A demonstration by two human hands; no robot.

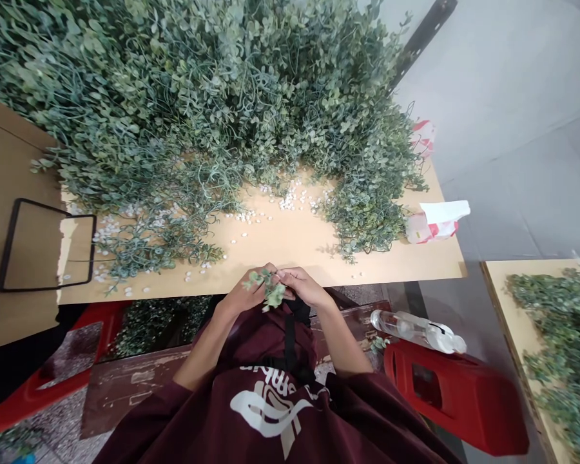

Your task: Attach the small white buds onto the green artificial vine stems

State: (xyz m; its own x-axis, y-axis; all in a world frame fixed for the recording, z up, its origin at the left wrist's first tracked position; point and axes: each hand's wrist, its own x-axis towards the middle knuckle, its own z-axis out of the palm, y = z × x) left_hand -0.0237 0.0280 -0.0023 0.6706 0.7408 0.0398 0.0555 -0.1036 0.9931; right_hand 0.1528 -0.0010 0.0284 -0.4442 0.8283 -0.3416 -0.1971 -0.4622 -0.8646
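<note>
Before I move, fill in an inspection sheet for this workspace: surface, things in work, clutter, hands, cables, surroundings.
Surface: light tan tabletop, bare along part of the near edge.
Things in work: small green leafy sprig in hand; large heap of grey-green foliage across the far side.
Clutter: small white pieces scattered; red-and-white tissue pack at the right; thin black rectangular frame at the left.
Hands: left hand holds the sprig; right hand meets it, exact grip unclear.
Cables: nothing seen.
Surroundings: clear plastic bottle lying by a red plastic stool.
</note>
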